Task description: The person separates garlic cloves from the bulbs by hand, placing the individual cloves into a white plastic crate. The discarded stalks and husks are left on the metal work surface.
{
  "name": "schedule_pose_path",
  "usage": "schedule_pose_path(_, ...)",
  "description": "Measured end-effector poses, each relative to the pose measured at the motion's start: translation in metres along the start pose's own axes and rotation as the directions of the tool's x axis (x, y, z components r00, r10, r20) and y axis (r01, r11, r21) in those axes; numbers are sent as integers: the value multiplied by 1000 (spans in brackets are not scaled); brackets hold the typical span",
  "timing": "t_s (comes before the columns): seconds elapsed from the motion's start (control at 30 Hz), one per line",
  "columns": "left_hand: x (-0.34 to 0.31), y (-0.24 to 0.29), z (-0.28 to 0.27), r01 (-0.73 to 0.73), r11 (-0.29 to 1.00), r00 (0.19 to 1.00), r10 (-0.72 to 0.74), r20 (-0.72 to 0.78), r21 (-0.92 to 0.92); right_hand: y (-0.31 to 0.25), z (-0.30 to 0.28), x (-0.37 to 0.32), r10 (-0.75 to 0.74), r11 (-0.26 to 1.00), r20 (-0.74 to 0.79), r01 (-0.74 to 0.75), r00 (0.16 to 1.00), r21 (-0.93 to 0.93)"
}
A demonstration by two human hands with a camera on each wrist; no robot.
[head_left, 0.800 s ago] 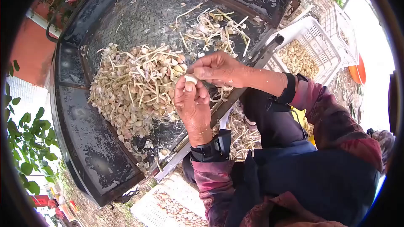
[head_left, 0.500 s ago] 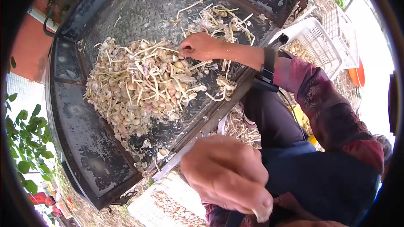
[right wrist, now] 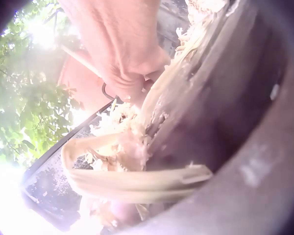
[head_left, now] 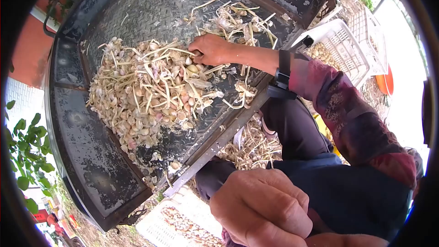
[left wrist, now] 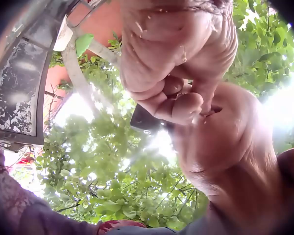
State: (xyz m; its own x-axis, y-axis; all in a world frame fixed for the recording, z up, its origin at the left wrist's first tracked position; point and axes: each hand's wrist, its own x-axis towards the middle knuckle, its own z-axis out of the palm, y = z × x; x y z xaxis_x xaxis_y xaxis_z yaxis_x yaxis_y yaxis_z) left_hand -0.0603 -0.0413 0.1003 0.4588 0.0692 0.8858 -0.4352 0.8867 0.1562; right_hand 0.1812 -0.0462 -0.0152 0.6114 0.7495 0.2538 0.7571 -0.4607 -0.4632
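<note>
The left hand [head_left: 260, 203] is raised close to the head camera, fingers curled. In the left wrist view its fingertips [left wrist: 188, 106] are right at the person's lips, pinched together on a garlic clove that they hide almost wholly. Beyond it, the right hand [head_left: 211, 50] reaches into the upper right edge of the garlic pile [head_left: 141, 91], a heap of cloves, husks and dry stalks. Its fingers bend down among the stalks; I cannot tell whether they grip any garlic. A pale bent stalk [right wrist: 132, 183] lies near the camera in the right wrist view.
The pile lies on a dark metal truck bed [head_left: 155, 13] with raised sides. Loose stalks [head_left: 238, 20] lie behind the right hand. White crates stand at right [head_left: 340, 41] and below [head_left: 183, 206], the lower one holding cloves. Leafy branches [head_left: 29, 151] show at left.
The hands were together over the pile with a garlic clove. They have parted: the left hand has come up to the mouth, and the right has moved to the pile's edge.
</note>
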Motion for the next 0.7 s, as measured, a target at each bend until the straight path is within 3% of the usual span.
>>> schedule_pose_path(0.07,3,-1,-2,-49,998,997,50,67,-27,4,-11,3,-10,1000,19,10,1000,1)
schedule_pose_path(0.13,0,15,6,148,986,969,-128,-212,78,2,-12,-3,63,979,46,-71,997,193)
schedule_pose_path(0.17,-3,19,-11,164,981,967,-140,-212,100,3,-13,-6,94,953,64,-109,993,284)
schedule_pose_path(0.2,-10,16,-10,143,985,832,-66,-550,98,3,-13,-13,71,904,51,-86,996,419)
schedule_pose_path(0.23,-15,19,-34,166,986,809,-122,-574,24,-3,-18,-20,67,904,46,-80,997,421)
schedule_pose_path(0.3,-31,22,-67,202,979,577,-89,-812,36,-22,-37,-36,133,540,278,-305,951,784)
schedule_pose_path(0.33,-38,22,-83,240,969,539,-77,-838,65,-28,-44,-43,85,491,274,-279,958,825)
schedule_pose_path(0.37,-46,21,-91,240,968,540,-75,-838,68,-37,-50,-49,82,491,274,-278,958,826)
schedule_pose_path(0.43,-49,17,-94,481,833,446,35,-894,273,-56,-60,-62,-25,763,39,-6,999,646)
schedule_pose_path(0.47,-48,14,-93,553,749,466,84,-881,364,-59,-57,-67,-78,730,-23,73,997,680)
schedule_pose_path(0.63,-46,9,-88,580,655,512,169,-842,484,-87,-77,-87,-54,831,72,5,996,557)
schedule_pose_path(0.7,-46,12,-86,566,616,585,168,-793,548,-90,-74,-90,-254,797,-140,289,957,530)
